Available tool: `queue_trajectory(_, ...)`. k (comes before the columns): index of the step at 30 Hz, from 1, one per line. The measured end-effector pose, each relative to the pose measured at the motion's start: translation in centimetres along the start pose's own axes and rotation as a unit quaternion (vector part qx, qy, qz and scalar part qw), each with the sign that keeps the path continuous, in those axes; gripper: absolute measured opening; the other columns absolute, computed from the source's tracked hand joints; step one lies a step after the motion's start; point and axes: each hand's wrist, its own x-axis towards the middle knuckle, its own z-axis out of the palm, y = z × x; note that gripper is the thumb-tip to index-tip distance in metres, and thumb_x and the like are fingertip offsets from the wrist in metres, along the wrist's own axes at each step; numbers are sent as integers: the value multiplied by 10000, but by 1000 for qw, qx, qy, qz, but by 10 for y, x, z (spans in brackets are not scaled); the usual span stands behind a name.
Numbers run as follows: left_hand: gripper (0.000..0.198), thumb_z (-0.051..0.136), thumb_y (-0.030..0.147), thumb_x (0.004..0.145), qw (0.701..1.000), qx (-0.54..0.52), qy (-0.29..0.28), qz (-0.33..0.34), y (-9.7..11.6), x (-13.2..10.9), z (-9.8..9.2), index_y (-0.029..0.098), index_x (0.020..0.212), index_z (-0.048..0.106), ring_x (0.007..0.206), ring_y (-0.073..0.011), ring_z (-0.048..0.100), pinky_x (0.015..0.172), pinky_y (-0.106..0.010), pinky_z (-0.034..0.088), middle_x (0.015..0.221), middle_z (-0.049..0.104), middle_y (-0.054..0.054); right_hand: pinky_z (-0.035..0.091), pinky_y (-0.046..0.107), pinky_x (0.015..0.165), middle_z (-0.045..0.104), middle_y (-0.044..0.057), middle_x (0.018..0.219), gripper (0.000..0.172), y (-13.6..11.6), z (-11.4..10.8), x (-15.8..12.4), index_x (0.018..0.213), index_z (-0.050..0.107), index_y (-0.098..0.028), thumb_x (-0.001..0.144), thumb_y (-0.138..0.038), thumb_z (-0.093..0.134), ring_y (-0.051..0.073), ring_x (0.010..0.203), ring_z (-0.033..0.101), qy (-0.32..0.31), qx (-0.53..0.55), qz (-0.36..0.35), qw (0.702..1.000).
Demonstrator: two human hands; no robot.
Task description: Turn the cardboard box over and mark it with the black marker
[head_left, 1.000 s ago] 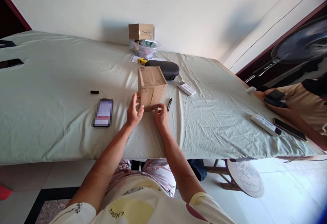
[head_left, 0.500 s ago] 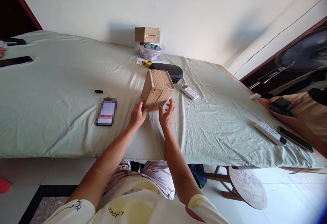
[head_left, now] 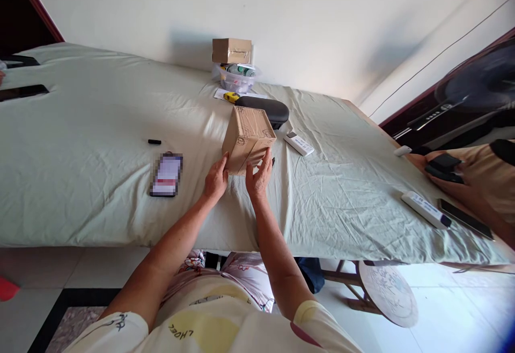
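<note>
A taped cardboard box [head_left: 251, 135] with dark scribbled marks stands on the cloth-covered table in front of me. My left hand [head_left: 217, 177] is at its lower left corner, the fingers along the left side and the thumb near the front face. Against the front face, toward the lower right, my right hand [head_left: 258, 176] rests with its fingers spread. Just behind the box lies a black oblong case [head_left: 263, 109]. A small dark thing [head_left: 273, 162] shows partly beside my right fingers.
To the left lie a phone [head_left: 167, 175] and a small black stick [head_left: 154, 141]. A white oblong device [head_left: 298, 144] lies to the right. At the wall, another cardboard box [head_left: 232, 51] sits on a plastic basket [head_left: 237, 80]. Another person's arm [head_left: 475, 195] rests at the far right.
My right hand has shifted left and up, from beside the box's lower right edge onto its front face. My left hand moved slightly; the box stays in place.
</note>
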Motion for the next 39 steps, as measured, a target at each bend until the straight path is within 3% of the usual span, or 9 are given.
queue_trajectory(7, 628, 528, 135, 975, 1000, 12, -4, -18, 0, 1, -3, 288, 1584, 536, 1229, -262, 717, 1059, -446, 613, 1354, 744, -96, 619, 487, 950, 509, 195, 1610, 783, 2, 0, 5, 1731, 199, -270, 1016, -422, 482, 308, 1282, 610, 4, 23, 33, 999)
queue_trajectory(16, 576, 561, 206, 995, 999, 22, -8, -36, -3, 1, -5, 272, 1567, 547, 1167, -280, 730, 1017, -438, 618, 1276, 754, -122, 578, 552, 1078, 497, 200, 1621, 825, 5, 5, -22, 1745, 80, -263, 1008, -295, 452, 332, 1433, 541, 3, 1, 6, 1000)
queue_trajectory(22, 430, 581, 179, 975, 998, 19, -14, -54, -8, 4, -7, 195, 1399, 646, 1043, -252, 761, 976, -405, 616, 1245, 767, -147, 555, 584, 1112, 525, 213, 1592, 890, 3, 8, -32, 1742, 30, -248, 972, -252, 477, 346, 1413, 559, -19, -23, 27, 999)
queue_trajectory(29, 341, 605, 198, 961, 998, 29, 14, -58, -13, 8, -10, 199, 1293, 684, 992, -250, 767, 976, -407, 619, 1186, 788, -134, 628, 521, 956, 656, 201, 1384, 913, 6, 20, -43, 1729, 114, -239, 919, -269, 535, 313, 1110, 707, -76, 17, 98, 992)
queue_trajectory(35, 322, 619, 168, 932, 997, 41, 29, -66, -11, 12, -13, 183, 1246, 688, 1001, -257, 767, 957, -403, 618, 1147, 789, -131, 626, 486, 944, 690, 180, 1261, 851, 13, 25, -45, 1680, 262, -215, 887, -237, 570, 285, 1077, 713, -94, 47, 97, 990)
queue_trajectory(39, 286, 654, 217, 925, 995, 57, 29, -70, -7, 12, -16, 182, 1206, 691, 922, -248, 763, 925, -395, 611, 1084, 786, -116, 630, 425, 855, 685, 152, 1215, 754, 10, 21, -44, 1618, 341, -208, 899, -265, 563, 213, 857, 714, -100, 68, 111, 986)
